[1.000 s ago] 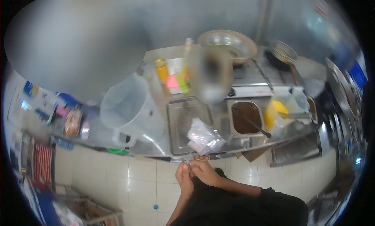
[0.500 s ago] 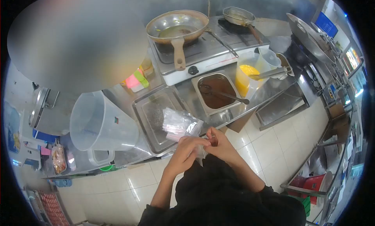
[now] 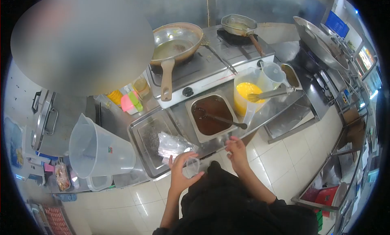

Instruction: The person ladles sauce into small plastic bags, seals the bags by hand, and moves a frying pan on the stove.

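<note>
In my left hand (image 3: 180,173), between the spread thumb and fingers, is a small clear plastic bag (image 3: 192,166) whose mouth looks rounded open. My right hand (image 3: 238,153) has moved apart from it, fingers loosely bent with nothing visible in them. It is nearest the front corner of a square metal pan (image 3: 191,120) of brown sauce, where a dark-handled ladle (image 3: 223,119) rests. Just beyond my left hand, a stack of clear zip bags (image 3: 172,144) lies on a metal tray (image 3: 134,143).
A big clear pitcher (image 3: 103,149) stands at left. Behind are a stove (image 3: 219,74) and a frying pan (image 3: 166,78) with its handle toward me. Right of the sauce, a jug (image 3: 242,84) holds yellow liquid and a whisk (image 3: 268,94). A person, blurred, is at upper left.
My hands have parted: the right moved right toward the sauce pan, the left moved slightly left with the bag, which now spreads wider. The view has shifted a little.
</note>
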